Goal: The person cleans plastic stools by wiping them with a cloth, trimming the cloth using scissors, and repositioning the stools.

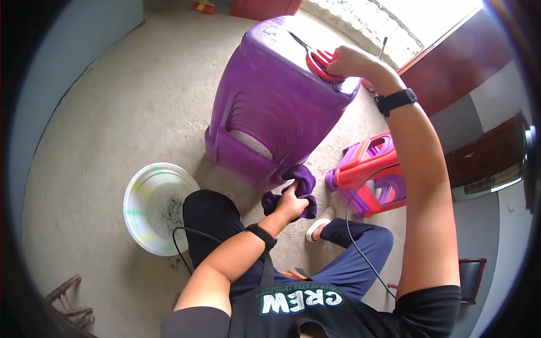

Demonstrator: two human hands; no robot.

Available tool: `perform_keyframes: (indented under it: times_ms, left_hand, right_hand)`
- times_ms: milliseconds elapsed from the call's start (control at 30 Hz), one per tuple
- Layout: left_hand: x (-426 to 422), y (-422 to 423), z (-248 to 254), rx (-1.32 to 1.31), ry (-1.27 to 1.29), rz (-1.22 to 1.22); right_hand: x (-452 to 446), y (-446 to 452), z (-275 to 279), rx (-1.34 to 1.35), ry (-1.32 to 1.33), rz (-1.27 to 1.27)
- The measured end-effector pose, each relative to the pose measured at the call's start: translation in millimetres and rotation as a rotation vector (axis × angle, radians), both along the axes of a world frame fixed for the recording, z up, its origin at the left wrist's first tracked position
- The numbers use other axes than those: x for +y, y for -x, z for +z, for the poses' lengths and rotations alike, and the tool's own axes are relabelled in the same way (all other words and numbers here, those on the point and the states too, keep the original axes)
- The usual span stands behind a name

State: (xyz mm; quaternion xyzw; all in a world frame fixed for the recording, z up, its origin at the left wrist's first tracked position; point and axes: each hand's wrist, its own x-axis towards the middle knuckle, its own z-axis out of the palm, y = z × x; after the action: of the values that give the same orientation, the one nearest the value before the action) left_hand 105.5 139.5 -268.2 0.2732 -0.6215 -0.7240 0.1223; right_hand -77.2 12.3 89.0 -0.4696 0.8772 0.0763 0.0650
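Observation:
My right hand (348,62) is closed on the red handles of a pair of scissors (314,58). The scissors are over the top of a purple plastic stool stack (276,84), their dark blades pointing to the far left. Lower down, beside the base of that stack, my left hand (290,206) grips a bunched purple cloth (303,179). Folds of the cloth hang out on both sides of the fingers.
A white bucket (138,191) with dark bits inside stands left of my knee. Red and purple stools (366,174) are at the right, with a black cable (352,225) in front. A wooden frame piece (70,301) is at lower left. A red-and-yellow brush (203,7) lies far back.

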Motion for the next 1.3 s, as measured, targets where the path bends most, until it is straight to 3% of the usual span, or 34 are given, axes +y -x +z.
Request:
perform_keyframes:
  times_ms: [167,233,267,300,400,433,467,600,667,767,867,967,1067,1200,1300]
  left_hand:
    - [-2.3,-3.2,2.7,-0.164,-0.045,-0.043]
    - [-0.4,-4.5,1.9,-0.236,0.051,-0.052]
    - [-0.2,-4.6,2.0,-0.274,0.099,-0.060]
    - [0.0,-4.0,1.4,-0.288,0.110,-0.072]
    - [0.2,-1.5,-5.4,-0.315,0.074,-0.071]
    - [2.7,-0.7,-9.4,-0.281,-0.004,-0.044]
    - [5.0,0.0,-11.8,-0.241,0.019,-0.009]
    - [-0.6,-8.9,31.4,-0.090,-0.238,-0.250]
    - [0.1,-12.2,41.2,-0.016,-0.355,-0.397]
    - [0.4,-12.5,54.1,0.014,-0.546,-0.453]
    - [-6.6,-10.7,49.8,-0.047,-0.560,-0.428]
    - [-7.3,-6.1,63.3,-0.052,-0.613,-0.454]
    - [-7.9,-5.5,55.0,-0.045,-0.575,-0.470]
    - [-12.8,-2.3,61.3,-0.014,-0.584,-0.431]
    - [-16.4,-0.6,67.7,0.023,-0.667,-0.422]
  right_hand:
    - [38.3,6.7,0.6,-0.139,0.056,-0.002]
    - [81.6,19.5,-27.7,-0.354,0.457,0.169]
    - [102.7,15.9,-26.5,-0.575,0.384,0.125]
    - [128.8,18.8,-43.8,-0.626,0.489,0.224]
    - [199.0,-46.1,-75.1,-1.109,0.641,-0.144]
    - [223.6,-44.1,-113.2,-1.262,0.811,-0.193]
    - [242.5,-47.8,-125.5,-1.210,0.643,-0.156]
    - [297.6,-49.9,-250.6,-1.313,0.926,-0.657]
    - [316.1,-45.7,-309.6,-1.339,1.066,-0.708]
    - [314.4,-54.8,-322.3,-1.422,1.019,-0.653]
    - [285.9,-66.2,-280.4,-1.729,1.094,-0.462]
    - [280.2,-64.4,-288.9,-1.605,1.104,-0.412]
    - [280.9,-70.5,-320.7,-1.731,1.125,-0.537]
    - [282.6,-67.1,-305.2,-1.490,1.079,-0.548]
    - [284.6,-62.3,-278.4,-1.588,1.059,-0.544]
